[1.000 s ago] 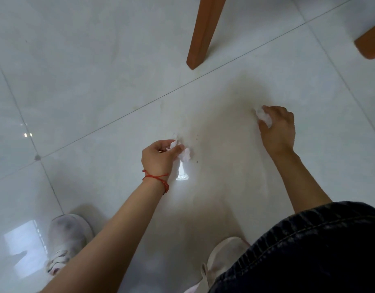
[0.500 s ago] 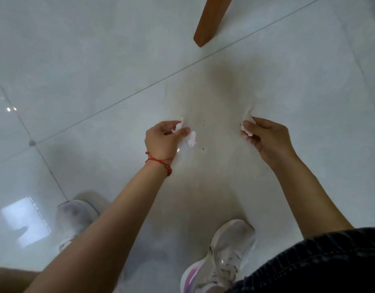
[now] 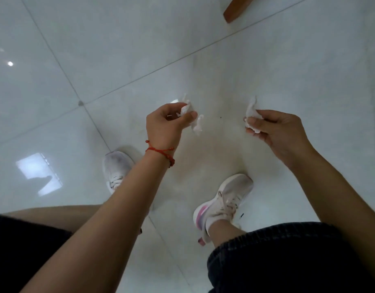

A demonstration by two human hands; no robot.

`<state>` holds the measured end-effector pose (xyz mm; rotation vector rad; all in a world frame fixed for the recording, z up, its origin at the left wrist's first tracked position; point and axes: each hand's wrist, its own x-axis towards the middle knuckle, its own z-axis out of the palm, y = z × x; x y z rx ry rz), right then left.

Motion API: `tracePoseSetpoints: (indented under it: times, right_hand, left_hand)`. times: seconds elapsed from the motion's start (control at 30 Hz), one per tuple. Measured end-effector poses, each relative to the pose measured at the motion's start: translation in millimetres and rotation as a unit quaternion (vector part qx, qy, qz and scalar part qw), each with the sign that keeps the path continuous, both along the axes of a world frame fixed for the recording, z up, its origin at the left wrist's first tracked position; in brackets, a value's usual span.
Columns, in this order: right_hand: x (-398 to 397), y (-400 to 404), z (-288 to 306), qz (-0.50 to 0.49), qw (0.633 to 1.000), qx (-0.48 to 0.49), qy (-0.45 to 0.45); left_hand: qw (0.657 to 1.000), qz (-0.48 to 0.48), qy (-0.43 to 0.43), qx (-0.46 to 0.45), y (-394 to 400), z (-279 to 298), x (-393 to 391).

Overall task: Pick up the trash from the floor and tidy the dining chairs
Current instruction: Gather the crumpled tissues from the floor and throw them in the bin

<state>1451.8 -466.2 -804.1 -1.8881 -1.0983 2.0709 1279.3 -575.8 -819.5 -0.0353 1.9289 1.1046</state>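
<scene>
Head view: left hand (image 3: 164, 123) curled round a crumpled white tissue (image 3: 193, 118), thumb and fingers pinching its upper part, a loose tail hanging free below the fingertips. Right hand (image 3: 277, 132) likewise closed on a second tissue scrap (image 3: 251, 116), pinched between thumb and fingers, a corner sticking up. Both scraps held clear above the tiled floor (image 3: 97, 49), well apart from each other. Wooden chair leg (image 3: 235, 9) seen at the top edge, white shoes (image 3: 226, 197) below.

Judged very light, soft, limp, easily torn; no weight to fight, but apt to slip out or shed bits. Best gathered into the palm, bunched at the middle rather than held by a thin edge.
</scene>
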Motion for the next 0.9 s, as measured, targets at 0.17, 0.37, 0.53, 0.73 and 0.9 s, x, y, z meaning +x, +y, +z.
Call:
tracePoseSetpoints:
  times: [0.17,0.37,0.53,0.73,0.9]
  right_hand:
    - [-15,2,76,0.014,1.0,0.013,-0.002]
    - [-53,-10,160,-0.016,1.0,-0.008,0.015]
    - [-88,-16,237,-0.048,0.998,-0.019,0.029]
    - [-137,-26,318,-0.036,0.999,-0.023,0.025]
    - [-180,-39,384,-0.028,0.999,-0.01,0.019]
  left_hand:
    - [1.0,0.015,-0.009,-0.003,-9,69,-9]
    - [0.998,0.054,-0.017,0.003,-15,162,-33]
    - [0.997,0.076,0.003,0.009,-21,245,-63]
    - [0.996,0.083,0.017,0.017,-26,324,-98]
    - [0.994,0.102,0.017,0.029,-35,390,-130]
